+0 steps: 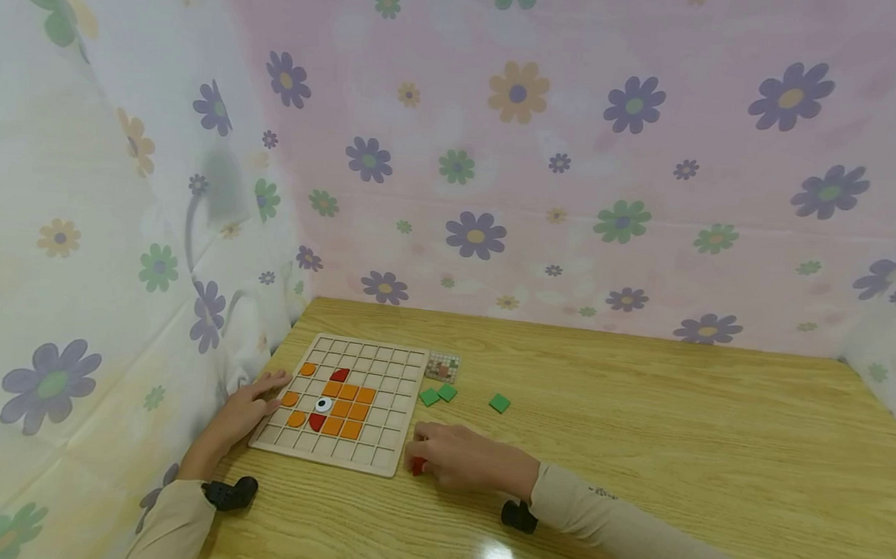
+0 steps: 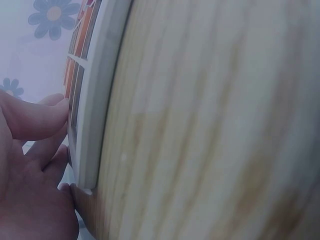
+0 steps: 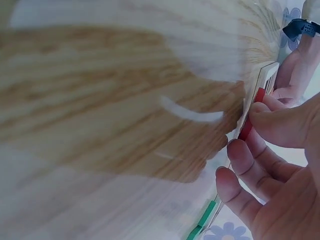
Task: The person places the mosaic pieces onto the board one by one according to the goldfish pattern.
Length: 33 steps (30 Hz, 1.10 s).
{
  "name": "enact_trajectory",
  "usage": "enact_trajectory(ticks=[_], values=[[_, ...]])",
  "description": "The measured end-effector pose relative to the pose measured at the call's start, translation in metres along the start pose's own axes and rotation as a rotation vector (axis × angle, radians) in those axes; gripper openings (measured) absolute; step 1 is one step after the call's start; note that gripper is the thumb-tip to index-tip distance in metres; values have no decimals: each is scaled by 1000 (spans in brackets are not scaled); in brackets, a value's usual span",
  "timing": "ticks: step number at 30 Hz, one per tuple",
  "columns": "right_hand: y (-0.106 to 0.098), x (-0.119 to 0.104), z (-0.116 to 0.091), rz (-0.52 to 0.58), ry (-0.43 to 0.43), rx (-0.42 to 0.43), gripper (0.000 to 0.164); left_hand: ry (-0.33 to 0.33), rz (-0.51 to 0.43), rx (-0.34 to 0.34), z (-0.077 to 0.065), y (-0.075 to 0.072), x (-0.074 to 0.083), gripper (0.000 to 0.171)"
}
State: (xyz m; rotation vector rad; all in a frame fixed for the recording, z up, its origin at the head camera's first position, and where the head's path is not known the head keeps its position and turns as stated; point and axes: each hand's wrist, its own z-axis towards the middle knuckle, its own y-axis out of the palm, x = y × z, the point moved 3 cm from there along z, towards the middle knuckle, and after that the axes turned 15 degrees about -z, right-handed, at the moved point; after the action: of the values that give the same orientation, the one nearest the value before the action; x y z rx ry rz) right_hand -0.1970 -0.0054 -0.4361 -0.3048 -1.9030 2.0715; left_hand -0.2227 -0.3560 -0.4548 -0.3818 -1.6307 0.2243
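A light wooden grid board [image 1: 390, 367] lies on the table. On it sit several square orange tiles [image 1: 342, 409], three rounded orange pieces [image 1: 296, 420], two red curved pieces [image 1: 340, 375] and a white eye disc [image 1: 323, 404]. At the board's left edge, my left hand [image 1: 239, 412] rests with fingers extended, its thumb [image 2: 42, 119] against the rim in the left wrist view. Just off the board's right edge, my right hand [image 1: 451, 456] pinches a thin red tile [image 3: 259, 95] between thumb and fingers, close over the table. The fingers hide part of that tile's outline.
Three green square tiles [image 1: 499, 403] lie on the wooden table [image 1: 637, 429] right of the board. A small pattern card [image 1: 443, 367] lies by the board's upper right corner. Flowered cloth walls [image 1: 542, 192] stand behind and to the left.
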Motion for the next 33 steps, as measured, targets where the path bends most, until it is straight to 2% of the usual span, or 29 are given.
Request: enact_trajectory(ticks=[15,23,33], values=[[-4,0,16,87,26,-10,18,-13,27,17,-2,1,4,51],[-3,0,41,33,5,7,18,-4,15,7,-3,2,8,51],[2,3,71,31,48,-28,16,-4,20,19,-3,1,6,49]])
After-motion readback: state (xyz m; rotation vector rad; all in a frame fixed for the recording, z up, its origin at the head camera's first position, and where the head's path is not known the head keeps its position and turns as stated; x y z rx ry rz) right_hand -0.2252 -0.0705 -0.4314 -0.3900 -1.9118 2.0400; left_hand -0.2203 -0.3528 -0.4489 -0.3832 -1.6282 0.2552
